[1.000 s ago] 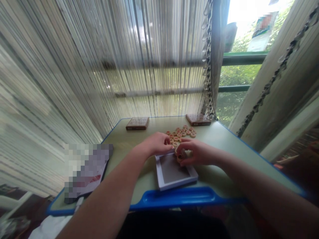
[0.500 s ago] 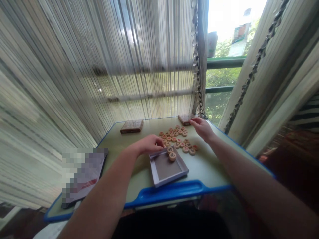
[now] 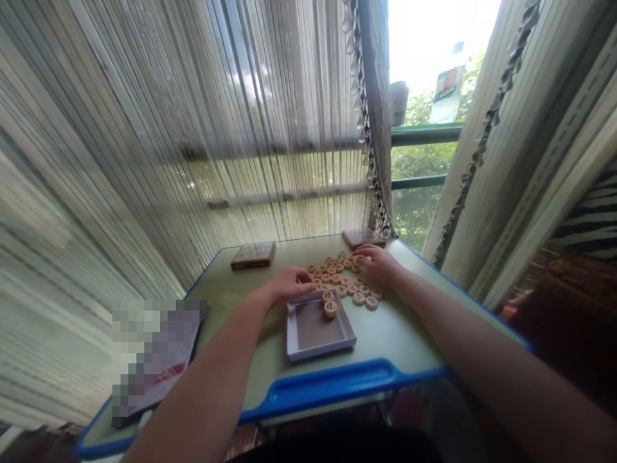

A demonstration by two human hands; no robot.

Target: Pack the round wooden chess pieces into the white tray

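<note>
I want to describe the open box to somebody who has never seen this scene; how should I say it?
Find the pale, blue-edged table, then the long blue groove at its near side. Just beyond this groove lies the open box, its far side by the left hand. Unlike the two flat brown objects at the far edge, it is whitish and hollow.

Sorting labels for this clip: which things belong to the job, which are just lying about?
In use:
left hand, at the box's far rim
right hand, by the pieces
xiangqi pieces, two inside the box
shallow white box

Apparently just lying about:
two flat brown cases
tablet-like slab
bottle
</note>
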